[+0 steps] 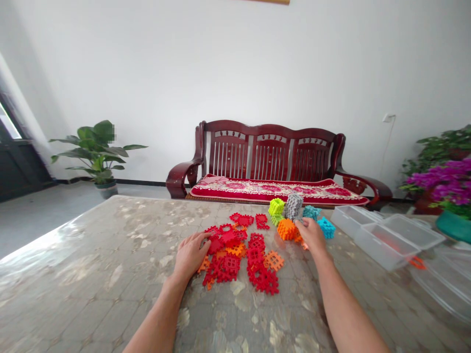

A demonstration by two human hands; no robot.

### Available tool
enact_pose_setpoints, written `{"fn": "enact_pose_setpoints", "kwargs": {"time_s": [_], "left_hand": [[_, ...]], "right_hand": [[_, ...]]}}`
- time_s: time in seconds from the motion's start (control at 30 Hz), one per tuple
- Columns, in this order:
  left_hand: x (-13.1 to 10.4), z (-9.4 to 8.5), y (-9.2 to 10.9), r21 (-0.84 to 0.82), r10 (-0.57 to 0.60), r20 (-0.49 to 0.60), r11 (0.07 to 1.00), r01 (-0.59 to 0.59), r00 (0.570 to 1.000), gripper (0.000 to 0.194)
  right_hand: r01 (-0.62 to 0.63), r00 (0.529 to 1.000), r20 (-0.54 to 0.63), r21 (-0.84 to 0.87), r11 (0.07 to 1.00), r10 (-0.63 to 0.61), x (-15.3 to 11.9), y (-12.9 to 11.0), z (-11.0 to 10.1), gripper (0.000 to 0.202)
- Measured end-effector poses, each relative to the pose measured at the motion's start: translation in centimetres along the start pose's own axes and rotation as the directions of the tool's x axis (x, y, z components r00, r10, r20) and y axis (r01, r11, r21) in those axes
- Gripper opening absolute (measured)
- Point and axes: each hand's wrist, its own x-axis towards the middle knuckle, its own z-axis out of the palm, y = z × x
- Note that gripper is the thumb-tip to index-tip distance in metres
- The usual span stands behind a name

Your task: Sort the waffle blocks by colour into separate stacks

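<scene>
My left hand (191, 252) rests at the left edge of a loose pile of red square interlocking tiles (226, 264), fingers outstretched and touching them. A few orange tiles (235, 250) are mixed in. My right hand (311, 234) is bent with its fingers drawn together between an orange stack of tiles (286, 229) and a blue stack (326, 227). What its fingertips grip is hidden or too small to name. Just beyond them stands a grey stack (294, 206). Lime-green tiles (276, 207) sit left of it, teal ones (312, 212) right of it.
Clear plastic boxes (386, 242) stand on the right of the table (91, 274), with a clear lid (445, 284) nearer me. Purple flowers in a teal pot (454, 225) are at the far right. A wooden bench (270, 152) and a potted plant (97, 152) are beyond the table.
</scene>
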Motion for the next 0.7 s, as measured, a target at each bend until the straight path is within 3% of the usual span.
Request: {"fn": "enact_pose_setpoints", "kwargs": {"time_s": [0.17,0.5,0.6,0.7], "left_hand": [[0.0,0.1,-0.1,-0.005,0.001,-0.005,1.000,-0.001,1.000,0.036],[0.2,0.4,-0.4,0.000,0.010,0.009,1.000,-0.010,1.000,0.037],[0.3,0.4,-0.5,0.011,0.014,0.019,1.000,-0.014,1.000,0.038],[0.4,0.4,-0.5,0.029,0.006,0.027,1.000,-0.007,1.000,0.039]], "right_hand": [[-0.010,1.000,0.028,0.099,0.995,0.007,0.3,1.4,0.2,0.041],[-0.016,0.999,-0.040,0.146,0.989,0.022,-2.5,3.2,-0.3,0.050],[0.126,0.985,-0.129,0.081,0.989,-0.115,-3.9,2.7,-1.5,0.051],[0.353,0.930,-0.123,0.026,0.935,-0.347,-5.9,2.1,-2.2,0.054]]}}
